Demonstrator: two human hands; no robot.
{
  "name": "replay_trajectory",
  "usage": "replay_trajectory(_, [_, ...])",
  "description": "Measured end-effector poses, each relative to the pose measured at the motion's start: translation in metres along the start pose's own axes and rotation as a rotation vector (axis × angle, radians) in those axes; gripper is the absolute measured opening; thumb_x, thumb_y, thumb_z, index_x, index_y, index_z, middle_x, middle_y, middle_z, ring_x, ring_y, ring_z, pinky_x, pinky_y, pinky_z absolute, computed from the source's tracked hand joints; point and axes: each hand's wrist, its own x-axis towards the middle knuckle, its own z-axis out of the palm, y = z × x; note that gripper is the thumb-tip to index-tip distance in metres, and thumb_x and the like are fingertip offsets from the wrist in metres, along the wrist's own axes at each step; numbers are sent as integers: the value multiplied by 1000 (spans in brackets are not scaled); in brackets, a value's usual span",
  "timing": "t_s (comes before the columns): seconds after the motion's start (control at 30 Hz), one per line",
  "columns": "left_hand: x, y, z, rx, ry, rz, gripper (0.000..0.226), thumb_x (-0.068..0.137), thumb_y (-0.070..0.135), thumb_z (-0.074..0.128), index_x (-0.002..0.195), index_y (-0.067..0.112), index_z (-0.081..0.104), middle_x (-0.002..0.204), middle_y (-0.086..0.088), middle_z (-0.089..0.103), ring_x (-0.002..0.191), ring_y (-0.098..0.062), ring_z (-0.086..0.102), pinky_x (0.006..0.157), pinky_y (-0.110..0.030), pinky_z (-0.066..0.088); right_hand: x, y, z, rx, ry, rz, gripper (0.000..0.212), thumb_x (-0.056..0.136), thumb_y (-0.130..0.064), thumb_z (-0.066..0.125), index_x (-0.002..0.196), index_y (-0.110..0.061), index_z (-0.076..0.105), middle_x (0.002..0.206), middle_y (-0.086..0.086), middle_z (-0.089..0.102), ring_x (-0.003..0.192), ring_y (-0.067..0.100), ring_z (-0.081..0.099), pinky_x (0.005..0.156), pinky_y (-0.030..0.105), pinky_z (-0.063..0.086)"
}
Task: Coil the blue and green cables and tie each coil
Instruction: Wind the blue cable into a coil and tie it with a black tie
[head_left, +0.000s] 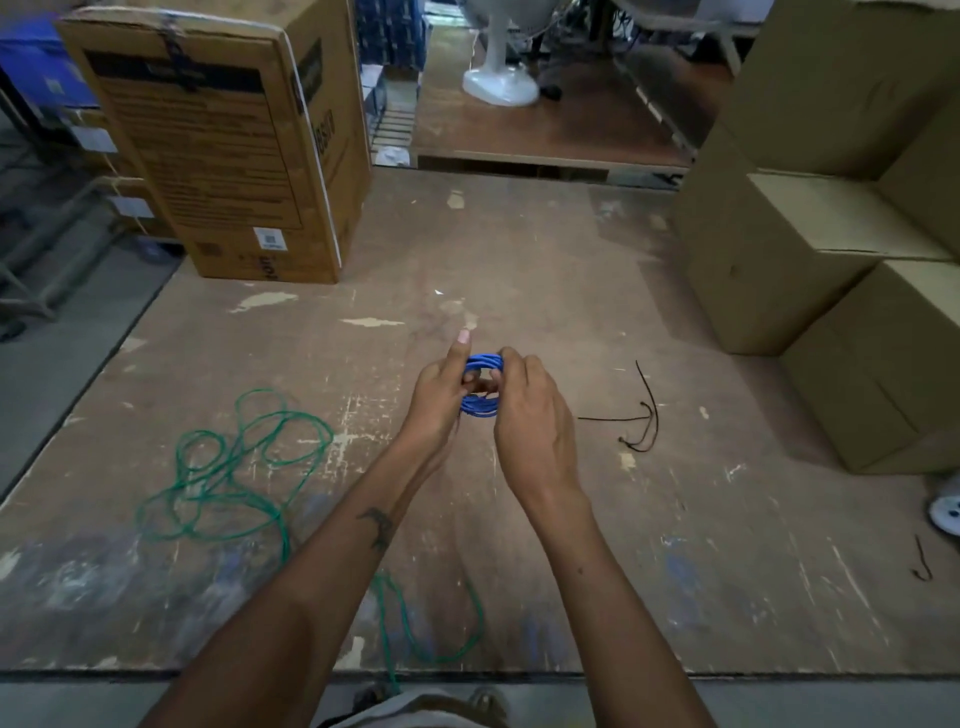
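Blue cable (482, 385): tight round coil, held above mid-counter, gripped by left hand (441, 387) and right hand (532, 402). Green cable (234, 467): loose tangled loops, near left. Counter (519, 249): scuffed brown board. 2 thin black ties (644, 415), right. Cardboard boxes (831, 260), far right.

Printed cardboard box (223, 150) far left, plain cardboard boxes (831, 270) right, white fan base (500, 88) beyond, worn brown worktop (519, 260)
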Motion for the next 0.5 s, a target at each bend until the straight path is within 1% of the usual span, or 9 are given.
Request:
replay_trajectory(0.03, [2, 1, -6, 39, -5, 29, 64, 110, 44, 48, 56, 20, 72, 64, 2, 72, 63, -10, 68, 71, -22, 53, 2, -5, 3, -15, 11, 5, 41, 92, 1, 60, 133, -5, 59, 105, 14, 63, 85, 32, 64, 65, 37, 46])
replay_trajectory(0.07, [5, 1, -11, 72, -18, 53, 64, 110, 43, 47, 56, 20, 70, 62, 4, 70, 61, -9, 65, 70, -22, 51, 3, -9, 7, -28, 18, 14, 43, 90, 2, 62, 132, -4, 60, 103, 14, 63, 82, 32, 64, 63, 36, 44])
replay_trajectory(0.13, [12, -2, -24, 115, -72, 69, 55, 111, 44, 45, 68, 18, 69, 65, 4, 70, 63, -10, 64, 70, -25, 52, 4, -13, 14, -63, 23, 35, 45, 86, 2, 65, 131, -4, 61, 100, 14, 63, 79, 30, 64, 60, 37, 46])
replay_trajectory(0.2, [14, -6, -28, 124, -139, -38, 54, 111, 48, 42, 72, 16, 62, 62, 6, 65, 61, -10, 62, 72, -29, 53, 3, -16, 21, -95, 34, 63, 44, 83, 1, 72, 126, -4, 64, 97, 13, 64, 76, 29, 64, 59, 36, 49])
replay_trajectory(0.27, [15, -10, -25, 124, -165, -188, 55, 109, 56, 40, 75, 17, 59, 61, 3, 58, 64, -16, 59, 80, -36, 51, -1, -15, 28, -97, 21, 99, 40, 83, 0, 75, 122, -4, 66, 96, 13, 65, 75, 28, 65, 59, 37, 51])
replay_trajectory(0.33, [16, -19, -18, 140, -151, -279, 59, 107, 63, 37, 78, 17, 59, 68, -4, 56, 69, -21, 58, 83, -40, 49, -8, -11, 32, -94, -25, 153, 39, 87, -2, 73, 125, -4, 65, 99, 13, 65, 79, 29, 66, 63, 37, 53])
replay_trajectory(0.43, [14, -32, -5, 202, -228, -302, 66, 100, 75, 38, 70, 18, 55, 64, -5, 46, 62, -22, 49, 77, -37, 44, -20, -1, 32, -119, -61, 211, 39, 91, -1, 68, 129, -5, 62, 106, 13, 64, 87, 29, 66, 68, 37, 50])
replay_trajectory(0.47, [13, -36, -1, 228, -261, -289, 64, 100, 73, 42, 70, 18, 57, 67, -6, 48, 64, -23, 50, 74, -35, 44, -24, 4, 30, -117, -76, 230, 38, 94, -1, 64, 131, -6, 61, 110, 13, 63, 92, 30, 66, 70, 36, 48])
replay_trajectory(0.5, [13, -38, 4, 255, -284, -262, 59, 102, 66, 47, 71, 17, 59, 68, -6, 50, 65, -23, 53, 71, -33, 45, -27, 10, 28, -98, -95, 253, 38, 96, -1, 60, 134, -7, 59, 114, 13, 62, 97, 30, 65, 73, 36, 47])
